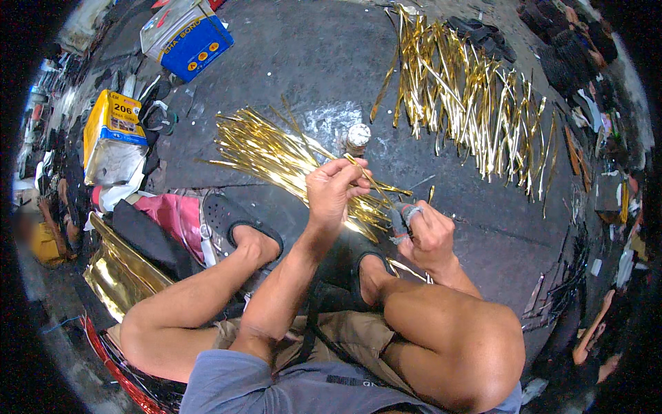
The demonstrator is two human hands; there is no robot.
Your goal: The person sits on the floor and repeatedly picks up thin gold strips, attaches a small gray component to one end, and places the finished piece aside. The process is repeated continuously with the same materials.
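A person squats on a dark floor (483,228). The left hand (333,190), fingers pinched nearly shut, holds one thin gold strip (372,183). The right hand (429,234) is curled shut around a small tool (403,215) touching that strip. Two heaps of gold strips lie beyond: one near (276,155), one far right (469,96). Far left sit a blue-and-white box (186,34) and a yellow packet (114,134).
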